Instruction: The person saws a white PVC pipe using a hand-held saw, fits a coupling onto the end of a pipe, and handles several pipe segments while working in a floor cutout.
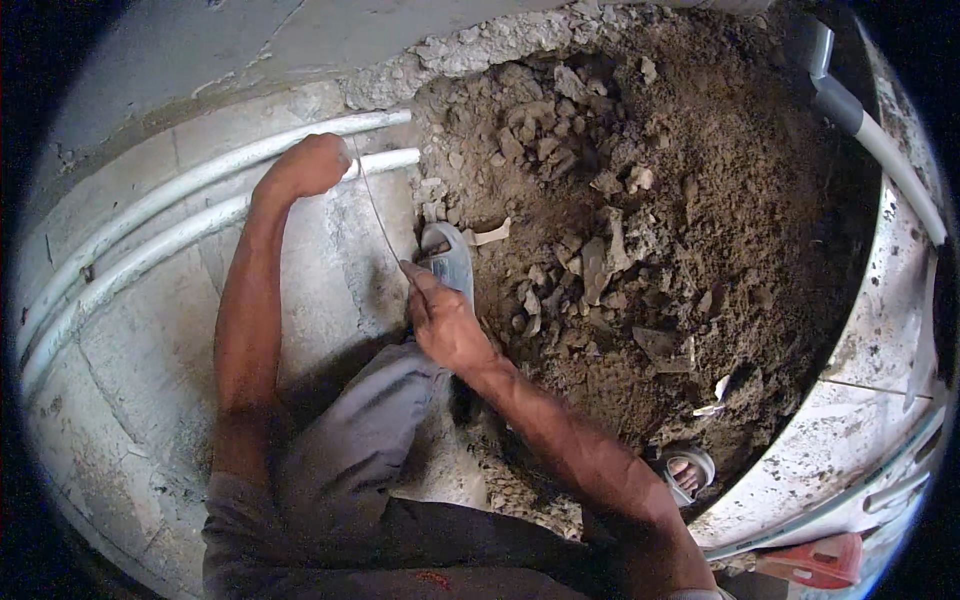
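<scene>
Two white pipes [385, 121] run side by side along the floor at the left, their cut ends near the soil. My left hand [312, 166] is a closed fist over the pipes, close to those ends; what it grips is hidden. From beside this fist a thin, slightly curved wire-like strip [376, 212] passes over the nearer pipe [392, 160] toward me. My right hand [448, 322] pinches the strip's near end, above my sandalled foot [448, 262]. Whether it is a wire, a cord or a thin blade, I cannot tell.
Loose soil and rubble [600, 270] fill the dug area ahead and right. A concrete wall [230, 50] borders the far left. At right stand a grey-and-white pipe [880, 150] and a dirt-spotted white slab [850, 340]. A red object [825, 560] lies lower right.
</scene>
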{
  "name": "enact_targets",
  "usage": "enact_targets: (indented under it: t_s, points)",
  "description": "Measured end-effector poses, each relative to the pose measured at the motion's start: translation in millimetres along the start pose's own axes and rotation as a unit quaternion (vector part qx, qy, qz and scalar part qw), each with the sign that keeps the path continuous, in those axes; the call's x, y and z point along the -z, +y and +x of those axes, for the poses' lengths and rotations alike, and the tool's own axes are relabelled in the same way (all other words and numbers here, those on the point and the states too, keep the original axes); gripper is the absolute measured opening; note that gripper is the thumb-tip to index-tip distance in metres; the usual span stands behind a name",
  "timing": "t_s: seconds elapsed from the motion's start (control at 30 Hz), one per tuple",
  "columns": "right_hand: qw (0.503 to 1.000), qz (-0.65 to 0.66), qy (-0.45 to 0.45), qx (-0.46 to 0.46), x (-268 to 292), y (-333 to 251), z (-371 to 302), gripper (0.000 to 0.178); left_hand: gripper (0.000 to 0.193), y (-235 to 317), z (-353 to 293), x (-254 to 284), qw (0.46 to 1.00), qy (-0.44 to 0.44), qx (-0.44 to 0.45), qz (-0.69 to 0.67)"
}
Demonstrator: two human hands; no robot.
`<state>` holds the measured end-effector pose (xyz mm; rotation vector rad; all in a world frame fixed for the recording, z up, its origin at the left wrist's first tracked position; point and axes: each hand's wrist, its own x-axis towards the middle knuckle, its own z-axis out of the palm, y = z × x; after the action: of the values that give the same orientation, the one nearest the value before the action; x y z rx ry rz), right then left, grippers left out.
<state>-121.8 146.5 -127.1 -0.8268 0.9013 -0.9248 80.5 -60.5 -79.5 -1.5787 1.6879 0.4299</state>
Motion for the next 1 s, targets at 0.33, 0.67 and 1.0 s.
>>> enact_targets:
  t_s: [0.33,0.67,1.0]
  points:
    - [0.995,-0.051,-0.059,-0.055,1.5,-7.3,-4.5,0.043,0.028,15.4,-6.0,12.5,1.0,-0.002,-0.018,0.02]
    - [0.99,-0.131,-0.028,-0.033,3.9,2.2,-4.2,0.056,0.032,23.4,-5.9,14.8,0.999,-0.042,0.011,0.015]
    - [0.998,-0.054,-0.036,-0.004,5.1,6.7,0.8,0.069,0.031,17.9,-3.0,10.0,0.999,0.029,0.005,0.02]
